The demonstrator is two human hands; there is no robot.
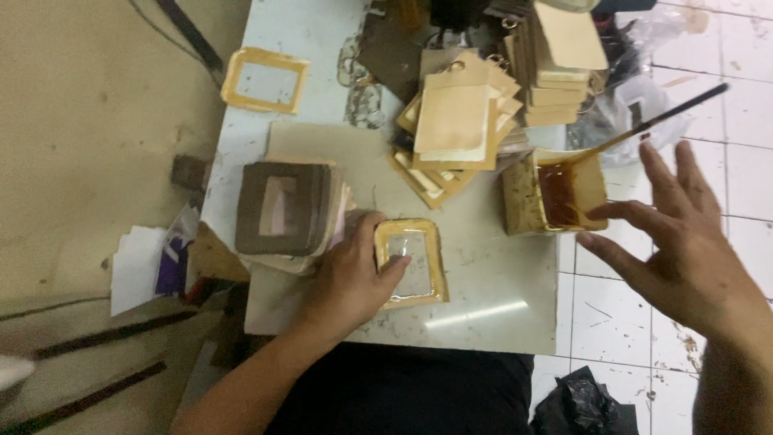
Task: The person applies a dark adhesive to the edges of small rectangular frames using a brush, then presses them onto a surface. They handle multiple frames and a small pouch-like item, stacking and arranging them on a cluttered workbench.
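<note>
Glossy tan frame [411,263], matt table [483,298]

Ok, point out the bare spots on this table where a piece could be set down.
Free: the table corner right of the tan frame under the left hand, below the glue tub; also the strip between the far frame and the dark frame stack. Crowded: the far right, with tan card piles. The right hand hovers open beyond the edge.
</note>
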